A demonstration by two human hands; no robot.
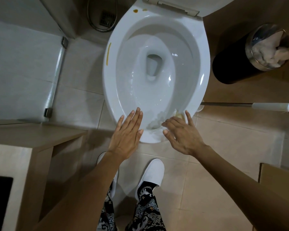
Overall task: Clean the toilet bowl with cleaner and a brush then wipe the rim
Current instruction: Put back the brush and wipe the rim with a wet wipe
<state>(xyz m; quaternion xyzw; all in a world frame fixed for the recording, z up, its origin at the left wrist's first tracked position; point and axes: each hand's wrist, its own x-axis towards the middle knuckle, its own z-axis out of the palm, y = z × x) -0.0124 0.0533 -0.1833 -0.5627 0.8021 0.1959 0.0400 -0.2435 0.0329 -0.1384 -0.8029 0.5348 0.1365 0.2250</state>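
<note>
The white toilet bowl point(199, 52) fills the upper middle, seat and lid raised at the back. Brownish-yellow marks sit on the rim: a streak on the left side point(108, 53), two spots at the back point(135, 10), and a smear at the front right point(179, 115). Blurred whitish stuff, perhaps paper or foam, lies inside the bowl's front point(154, 121). My left hand point(126, 136) hovers flat with straight fingers over the front-left rim. My right hand point(183, 133) spreads its fingers over the front-right rim, beside the smear. Neither hand holds anything.
A toilet brush with a white handle point(272, 107) lies across the floor to the right of the bowl. A black bin point(232, 64) with crumpled paper stands at the upper right. A glass shower partition point(55, 77) and floor drain point(108, 18) are left; a wooden cabinet point(20, 147) is lower left.
</note>
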